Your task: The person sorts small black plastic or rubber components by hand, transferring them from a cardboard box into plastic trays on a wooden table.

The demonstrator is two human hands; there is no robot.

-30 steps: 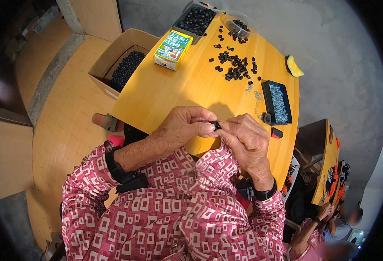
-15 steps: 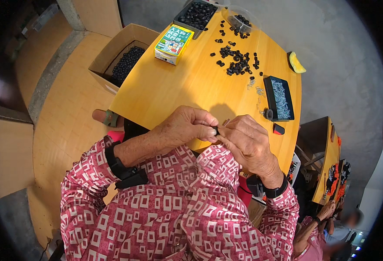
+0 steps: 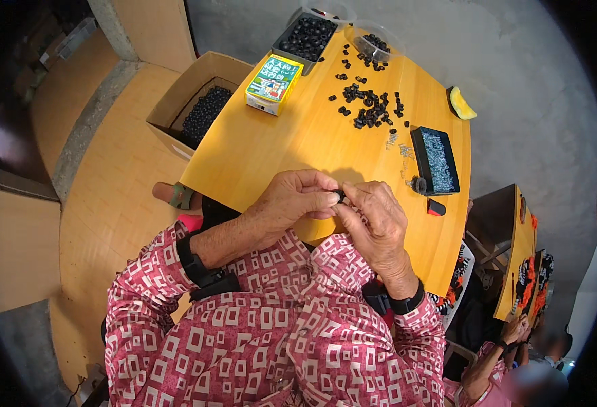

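Observation:
Between both hands, over the near edge of the table, is a small black plastic part [image 3: 340,195], mostly covered by fingers. My left hand [image 3: 297,201] pinches it between thumb and forefinger. On its other side, the thumb and fingers of my right hand [image 3: 374,220] close in on the same part. Farther back on the table lie several loose black parts [image 3: 373,108]. Small clear or silvery pieces [image 3: 405,152] are scattered beside a black tray [image 3: 453,163], which is filled with more of them.
A yellow-green carton [image 3: 271,85] stands near a grey bin of black parts [image 3: 291,49]. A clear plastic bowl [image 3: 395,47] sits at the back. A cardboard box [image 3: 166,122] is left of the table. A yellow-and-black wedge [image 3: 462,105] lies at the right edge; another person's hand [image 3: 513,330] is lower right.
My right hand has shifted slightly left and its fingers have re-formed around the black part. My left hand keeps its pinch. The whole view has shifted a little.

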